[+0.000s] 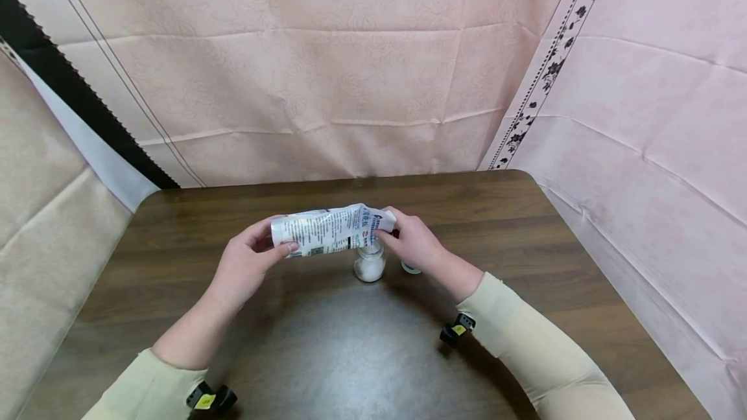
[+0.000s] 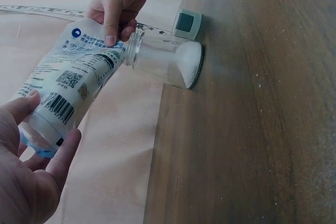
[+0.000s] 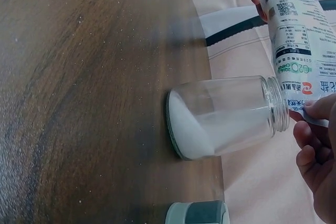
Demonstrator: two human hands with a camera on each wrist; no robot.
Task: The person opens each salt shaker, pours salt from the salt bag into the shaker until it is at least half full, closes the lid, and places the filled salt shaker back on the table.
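Observation:
A white printed salt bag [image 1: 323,231] is tilted sideways above the table, its opening end at the mouth of a clear glass jar [image 3: 231,103]. White granules [image 3: 186,129] lie heaped to one side at the bottom of this upright jar. My left hand [image 1: 245,261] holds the bag's bottom end, thumb on the near face and fingers beneath. With thumb and fingers, my right hand [image 1: 413,240] pinches the other end, right at the jar's rim. Beside the jar, partly behind the right hand in the head view, sits a pale green and dark lid [image 2: 187,24].
The brown wooden table [image 1: 327,342] carries scattered white specks around the jar. Pink patterned cloth [image 1: 350,83] hangs behind the far edge and along the sides. Each sleeve cuff has a black strap device [image 1: 211,399] on it.

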